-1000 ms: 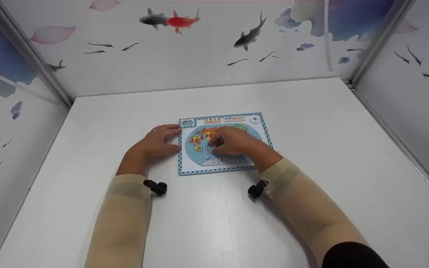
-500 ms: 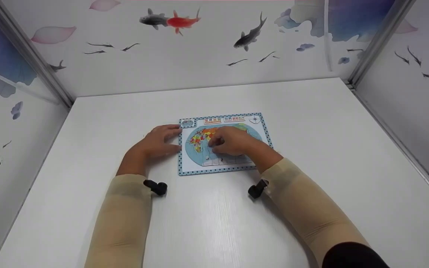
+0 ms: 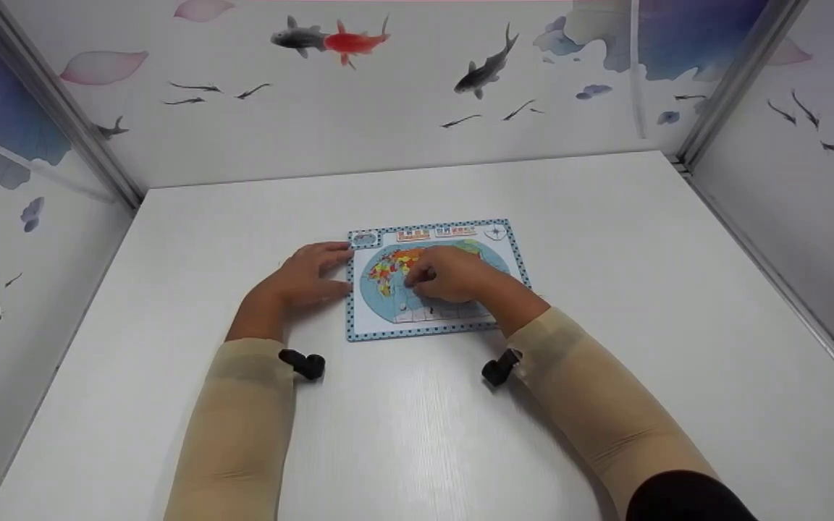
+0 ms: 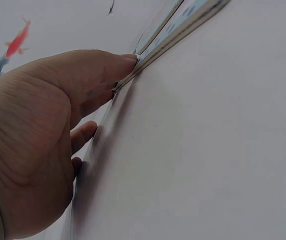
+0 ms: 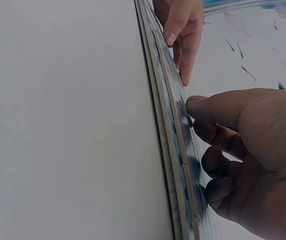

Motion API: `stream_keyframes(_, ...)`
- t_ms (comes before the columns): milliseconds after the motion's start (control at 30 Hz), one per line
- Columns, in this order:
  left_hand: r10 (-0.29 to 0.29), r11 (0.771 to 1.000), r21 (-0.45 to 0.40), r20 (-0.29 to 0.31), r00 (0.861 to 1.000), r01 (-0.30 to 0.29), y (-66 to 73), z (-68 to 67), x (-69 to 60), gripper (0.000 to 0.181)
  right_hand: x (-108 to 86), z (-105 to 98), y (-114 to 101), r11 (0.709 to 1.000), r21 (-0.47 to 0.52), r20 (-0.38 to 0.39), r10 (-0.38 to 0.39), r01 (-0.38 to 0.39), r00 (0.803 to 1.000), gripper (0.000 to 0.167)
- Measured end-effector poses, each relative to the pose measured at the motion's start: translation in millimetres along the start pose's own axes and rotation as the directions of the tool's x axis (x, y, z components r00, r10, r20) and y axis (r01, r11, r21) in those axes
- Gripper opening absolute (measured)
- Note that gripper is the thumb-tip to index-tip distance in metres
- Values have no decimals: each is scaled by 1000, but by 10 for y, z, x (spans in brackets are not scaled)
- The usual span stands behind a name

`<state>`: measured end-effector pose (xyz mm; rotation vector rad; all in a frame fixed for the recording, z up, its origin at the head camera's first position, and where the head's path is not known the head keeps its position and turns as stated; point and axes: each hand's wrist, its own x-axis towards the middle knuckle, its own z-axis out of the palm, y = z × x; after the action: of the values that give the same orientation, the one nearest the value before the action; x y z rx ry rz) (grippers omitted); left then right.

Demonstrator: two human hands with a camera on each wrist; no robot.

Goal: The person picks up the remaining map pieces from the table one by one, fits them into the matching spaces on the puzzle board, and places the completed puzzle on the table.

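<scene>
A world map jigsaw puzzle (image 3: 381, 327) with a blue dotted border lies flat on the white table. At its left edge rests my left hand (image 3: 308, 273), thumb and fingers fairly straight; in the left wrist view the thumb (image 4: 118, 65) touches the board's edge. My right hand (image 3: 453, 273) is over the middle of the map, fingers curled and low to the surface. Its thumb and index finger pinch a small puzzle piece (image 5: 190, 121), seen edge-on in the right wrist view and slightly raised from the map. The hand hides the map's right-centre part.
The white tabletop (image 3: 402, 434) surrounds the board on all sides. Behind it stands a white wall panel (image 3: 388, 130) printed with fish, with side panels (image 3: 808, 217) at left and right. Each sleeve cuff carries a small black camera (image 3: 305, 364).
My right thumb has shifted slightly up toward the index finger. The left hand and the board stay where they were.
</scene>
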<state>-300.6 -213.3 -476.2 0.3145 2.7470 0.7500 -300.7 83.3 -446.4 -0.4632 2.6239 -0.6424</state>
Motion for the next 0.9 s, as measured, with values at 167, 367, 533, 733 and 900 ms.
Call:
stream_keyframes(167,3,1000,0,3,1000,-3,-11,-6,-11,76,4,14,-5,1000,1,-2,0,0,1000,18)
stream_keyframes(367,-23,999,-32,1,1000,23,-6,0,-20,74,4,14,24,999,6,-20,-48,48,999,20)
stream_keyframes(533,-14,1000,-23,-1,1000,14,-11,-3,-21,75,-14,-70,66,995,97,-40,-8,12,999,19)
stream_keyframes(733,9,1000,-4,3,1000,-9,-12,-6,-14,75,-58,-302,190,990,122,-99,-56,68,994,22)
stream_keyframes(900,10,1000,2,2,1000,-10,-15,-2,-3,75,-109,-515,323,985,155,-156,-47,72,987,29)
